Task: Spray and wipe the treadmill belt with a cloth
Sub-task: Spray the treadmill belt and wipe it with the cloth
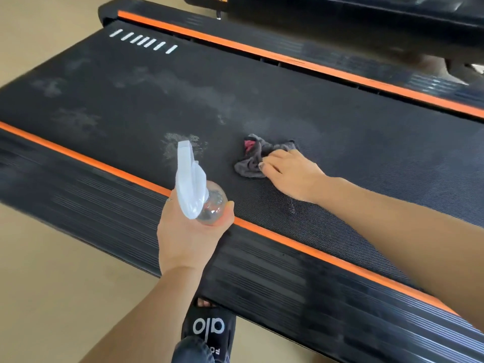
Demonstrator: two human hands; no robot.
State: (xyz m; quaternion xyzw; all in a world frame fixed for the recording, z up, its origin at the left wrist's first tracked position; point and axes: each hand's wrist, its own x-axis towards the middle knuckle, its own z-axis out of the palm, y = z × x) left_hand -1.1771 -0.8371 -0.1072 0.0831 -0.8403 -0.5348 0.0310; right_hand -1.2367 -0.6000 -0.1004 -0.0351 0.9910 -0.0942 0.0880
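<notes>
- Left hand, low in the middle of the frame, is wrapped around a clear spray bottle, thumb on one side and fingers on the other, holding it above the near orange stripe of the treadmill.
- Its white trigger head points up-frame toward the belt, the nozzle end over a pale speckled wet patch near the middle of the picture.
- Right hand, just right of centre, lies palm down with fingers loosely bent, pressing on a crumpled grey cloth; the fingertips rest on the cloth's right part, and I cannot tell whether they pinch any fold.
- That cloth sits bunched on the treadmill belt, with a small pink bit showing at its upper left edge, a little to the right of the bottle's head and apart from it.
- Black textured belt runs diagonally from the upper left to the right edge of the frame; cloudy grey smears lie across its upper left and middle parts.
- White dashes are printed on the belt near the upper left.
- A far orange stripe borders the belt along the top, and ribbed black side rails flank both stripes.
- At the bottom centre a black sandal with white lettering stands on the beige floor, next to the near rail.
</notes>
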